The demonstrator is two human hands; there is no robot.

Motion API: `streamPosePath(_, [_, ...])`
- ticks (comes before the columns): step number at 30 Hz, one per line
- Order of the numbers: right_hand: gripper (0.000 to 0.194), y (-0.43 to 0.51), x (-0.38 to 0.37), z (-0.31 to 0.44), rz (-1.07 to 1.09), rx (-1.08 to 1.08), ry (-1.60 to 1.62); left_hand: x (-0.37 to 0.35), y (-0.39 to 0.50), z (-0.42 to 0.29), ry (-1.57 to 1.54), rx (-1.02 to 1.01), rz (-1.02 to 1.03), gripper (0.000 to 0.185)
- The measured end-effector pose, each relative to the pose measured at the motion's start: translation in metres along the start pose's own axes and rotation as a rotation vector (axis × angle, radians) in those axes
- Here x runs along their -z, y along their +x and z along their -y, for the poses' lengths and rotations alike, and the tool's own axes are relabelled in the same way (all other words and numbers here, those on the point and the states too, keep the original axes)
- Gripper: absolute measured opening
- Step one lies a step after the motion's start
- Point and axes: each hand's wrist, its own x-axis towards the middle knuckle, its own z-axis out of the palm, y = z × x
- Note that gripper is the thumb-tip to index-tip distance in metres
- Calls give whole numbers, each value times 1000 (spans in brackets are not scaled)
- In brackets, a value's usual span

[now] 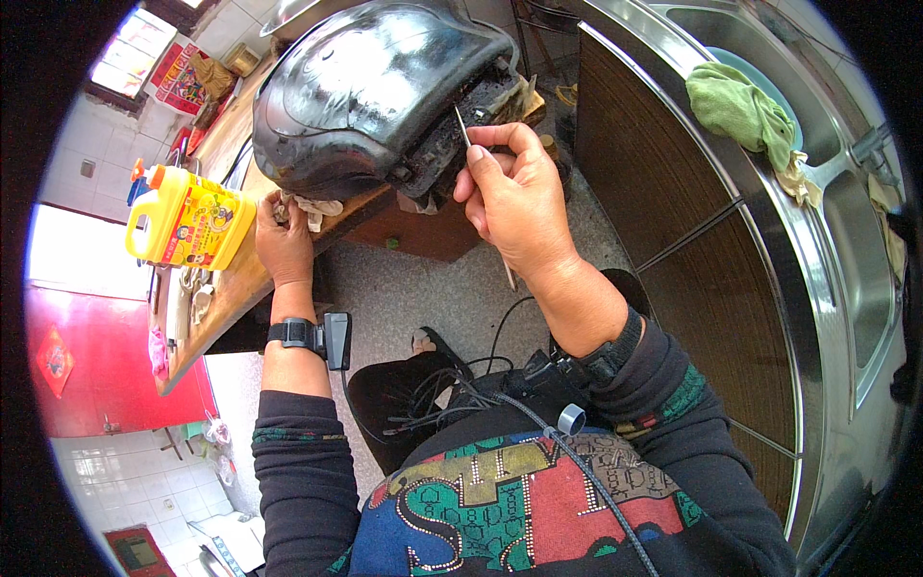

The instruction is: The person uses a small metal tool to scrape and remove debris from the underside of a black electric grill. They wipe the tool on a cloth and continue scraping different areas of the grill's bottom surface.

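A large glossy black housing, which looks like a range hood, rests on the wooden table before me. Grimy residue coats its dark recessed edge on the near right side. My right hand pinches a thin pointed metal tool between thumb and forefinger, its tip up against that edge or just short of it. Most of the tool is hidden by the hand. Below the housing, at the table's edge, my left hand has its fingers closed on a crumpled whitish cloth.
A yellow detergent jug with an orange pump stands left of my left hand. Rags lie on the wooden table near its corner. To my right runs a steel sink counter with a green cloth. Cables hang around my lap.
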Motion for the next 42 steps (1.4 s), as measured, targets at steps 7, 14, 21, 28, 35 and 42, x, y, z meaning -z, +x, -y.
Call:
streamPosePath(7, [14, 0, 0, -1, -1, 10, -1, 0, 0, -2, -29, 16, 4, 24])
streamPosePath(14, [13, -1, -1, -1, -16, 16, 1, 1, -2, -5, -17, 10, -2, 23])
streamPosePath(21, [12, 0, -2, -3, -34, 35, -36, 2, -1, -6, 6, -2, -4, 23])
streamPosePath(28, [11, 0, -1, -4, -26, 54, -46, 2, -1, -6, -26, 25, 5, 24])
streamPosePath(35, [10, 0, 0, -6, -30, 57, -69, 2, -1, -8, 2, 21, 7, 23])
streamPosePath(42, [15, 0, -2, -6, -32, 101, -108, 1, -1, -2, -27, 25, 13, 23])
